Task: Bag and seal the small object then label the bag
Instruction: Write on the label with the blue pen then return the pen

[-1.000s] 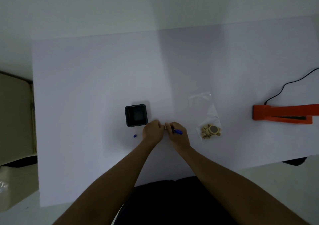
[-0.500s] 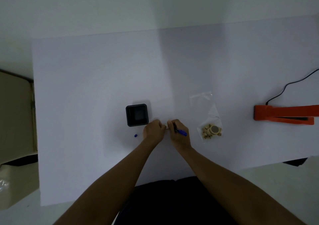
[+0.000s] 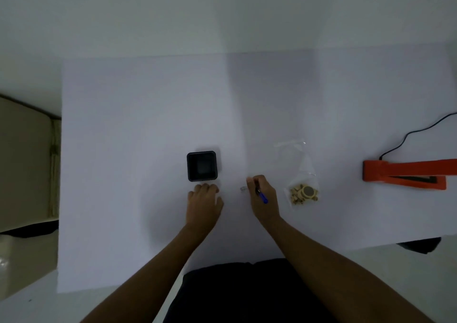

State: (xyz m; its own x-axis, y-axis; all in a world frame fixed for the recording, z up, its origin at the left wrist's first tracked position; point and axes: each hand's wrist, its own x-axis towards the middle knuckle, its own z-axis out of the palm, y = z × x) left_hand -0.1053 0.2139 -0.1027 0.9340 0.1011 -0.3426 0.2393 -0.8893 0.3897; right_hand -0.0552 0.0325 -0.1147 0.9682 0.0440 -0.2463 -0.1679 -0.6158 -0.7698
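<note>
Head view. The right hand (image 3: 263,196) sits a little right of centre in the frame, its grip curled closed around a blue pen (image 3: 262,196). The pen's long axis runs from the fingertips at upper left down to its blue end at lower right, so the writing tip points up and to the left, toward a tiny pale scrap (image 3: 243,188) on the counter (image 3: 123,124) just left of the fingertips. Whether that scrap is a label or a cap is too small to tell.

The clear bag (image 3: 300,171) lies to the right of this hand, near but apart from it. Its long axis runs from its mouth at upper left down to its lower end, where the small tan object (image 3: 303,194) rests inside the plastic. The mouth end looks flat; whether it is sealed cannot be told from here.

The left hand (image 3: 204,200) lies left of centre, palm down, fingers loosely spread on the counter, with nothing visible in its grip. It is just below the black square tray (image 3: 202,166) and is well apart from the bag.

The pen hand is clearly the nearer one to the bag, so the labelling likely calls for a short move rightward. The orange sealer (image 3: 405,174) at the right edge lies further right, with a black cable (image 3: 418,132) leading off above it.
</note>
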